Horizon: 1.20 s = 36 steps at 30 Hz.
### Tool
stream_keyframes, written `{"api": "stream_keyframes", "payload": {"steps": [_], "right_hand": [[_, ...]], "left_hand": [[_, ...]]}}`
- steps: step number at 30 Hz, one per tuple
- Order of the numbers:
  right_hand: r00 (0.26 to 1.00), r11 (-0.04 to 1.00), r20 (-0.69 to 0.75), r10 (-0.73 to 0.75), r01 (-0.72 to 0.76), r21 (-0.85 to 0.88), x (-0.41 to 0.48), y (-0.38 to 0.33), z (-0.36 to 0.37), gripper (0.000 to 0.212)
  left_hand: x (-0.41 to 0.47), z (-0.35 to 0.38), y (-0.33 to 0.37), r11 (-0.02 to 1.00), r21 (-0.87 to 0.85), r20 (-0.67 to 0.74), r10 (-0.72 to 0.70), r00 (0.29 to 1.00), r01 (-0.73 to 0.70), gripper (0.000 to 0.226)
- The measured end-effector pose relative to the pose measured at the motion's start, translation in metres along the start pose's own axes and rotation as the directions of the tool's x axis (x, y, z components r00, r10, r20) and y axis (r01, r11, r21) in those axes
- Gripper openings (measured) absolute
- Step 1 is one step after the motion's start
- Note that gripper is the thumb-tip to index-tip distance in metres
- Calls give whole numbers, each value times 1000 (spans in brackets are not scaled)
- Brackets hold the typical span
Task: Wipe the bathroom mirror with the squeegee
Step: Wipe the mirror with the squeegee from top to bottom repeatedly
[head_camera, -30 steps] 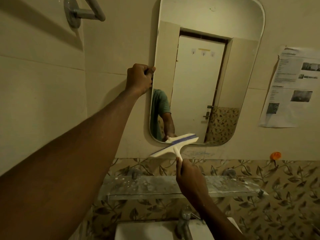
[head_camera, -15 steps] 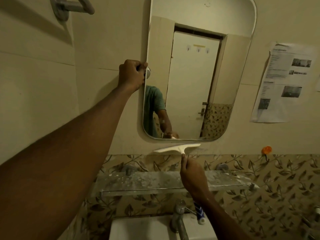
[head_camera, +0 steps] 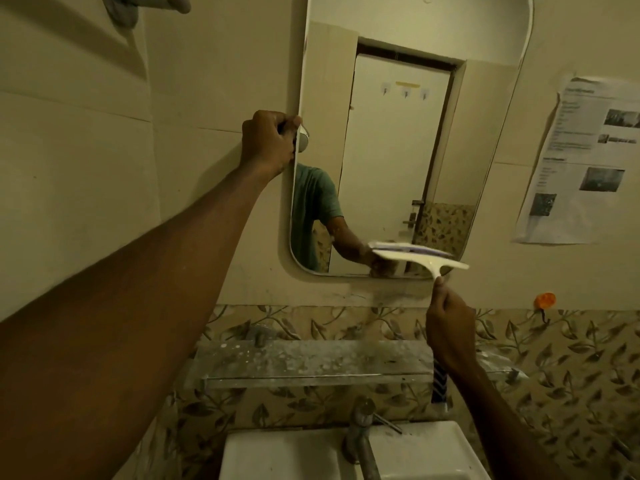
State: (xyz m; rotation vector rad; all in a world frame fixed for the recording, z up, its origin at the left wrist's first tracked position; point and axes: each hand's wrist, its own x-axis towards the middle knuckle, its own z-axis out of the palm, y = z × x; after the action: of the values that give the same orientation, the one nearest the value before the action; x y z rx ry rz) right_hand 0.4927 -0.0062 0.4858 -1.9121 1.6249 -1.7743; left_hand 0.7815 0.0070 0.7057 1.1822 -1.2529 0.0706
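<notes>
**Squeegee at lower right corner of mirror, left hand bracing frame**

Squeegee: cream T-shaped tool, blade roughly level, lying across the bottom right of the mirror, its right tip overhanging the frame. Whether the blade presses on the glass or sits just off it cannot be told; its reflection sits directly behind it.

Right hand: closed around the squeegee handle from below, fingertips up near the neck.

Left hand: fisted on the mirror's left edge at mid-height, next to a small round fitting; arm fully stretched.

Risks, as judged:
- Blade is at the rim; a stroke off the corner would drag dirty water onto the wall below, which already looks smeared.
- High, fingertip-heavy grip on the neck could let the blade tilt and leave streaks.
- Mirror appears held by hand; uneven pressure may shift it on its mount.

Surroundings: cream tiled wall, leaf-pattern tile band beneath. Spattered glass shelf under the mirror, white basin with metal tap below. Printed paper sheet taped at right, orange hook under it. Light dim, yellowish.
</notes>
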Motion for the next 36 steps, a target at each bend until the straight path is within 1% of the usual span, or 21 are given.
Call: {"api": "stream_keyframes", "payload": {"steps": [2, 5, 6, 9, 12, 15, 17, 19, 21, 23, 26, 28, 31, 33, 36], "right_hand": [[997, 1000, 71, 23, -23, -7, -11, 8, 9, 53], [976, 998, 213, 52, -42, -50, -47, 18, 21, 52], [973, 997, 226, 44, -30, -65, -54, 19, 22, 53], [984, 1000, 178, -19, 22, -16, -43, -6, 16, 53], [992, 991, 59, -112, 108, 77, -4, -46, 6, 49], [982, 980, 30, -188, 186, 65, 24, -75, 8, 48], [981, 982, 50, -186, 184, 38, 20, -74, 18, 46], [987, 991, 96, -131, 127, 52, -2, -57, 31, 45], [987, 995, 127, -102, 101, 16, -27, -37, 40, 46], [982, 993, 151, -113, 119, -27, -44, -24, 42, 49], [976, 989, 176, -127, 139, -57, -44, -25, 35, 50], [974, 986, 167, -154, 163, -38, -32, -36, 26, 49], [978, 977, 66, -196, 188, 103, 7, -61, 11, 46], [978, 972, 6, -210, 208, 111, 35, -77, 3, 48], [978, 977, 40, -203, 200, 76, 45, -79, 7, 46]], "left_hand": [[1, 0, -1, 1000, -5, -6, -5, 1000, 5, 32], [3, 1, -2, 1000, 0, -13, -6, 1000, 6, 31], [3, 1, -3, 1000, -4, -8, -7, 1000, 7, 31], [4, 1, -5, 1000, -6, 5, -10, 1000, 10, 30], [5, 0, -5, 1000, -21, 9, -10, 1000, 10, 30], [4, -1, -3, 1000, -19, 13, -13, 1000, 13, 30], [4, -1, -3, 1000, -24, 19, -19, 1000, 20, 30], [4, 0, -3, 999, -27, 17, -20, 1000, 21, 30], [4, 0, -3, 999, -23, 15, -22, 1000, 22, 29], [4, -1, -3, 999, -26, 13, -26, 1000, 26, 29], [4, -1, -2, 999, -26, 8, -24, 1000, 24, 30], [4, 0, -3, 1000, -22, 5, -19, 1000, 19, 31], [3, 1, -5, 1000, -6, -2, -14, 1000, 14, 31], [3, 1, -5, 1000, -4, -11, -14, 1000, 14, 32], [2, 3, -5, 1000, -1, -29, -8, 1000, 8, 32]]}}
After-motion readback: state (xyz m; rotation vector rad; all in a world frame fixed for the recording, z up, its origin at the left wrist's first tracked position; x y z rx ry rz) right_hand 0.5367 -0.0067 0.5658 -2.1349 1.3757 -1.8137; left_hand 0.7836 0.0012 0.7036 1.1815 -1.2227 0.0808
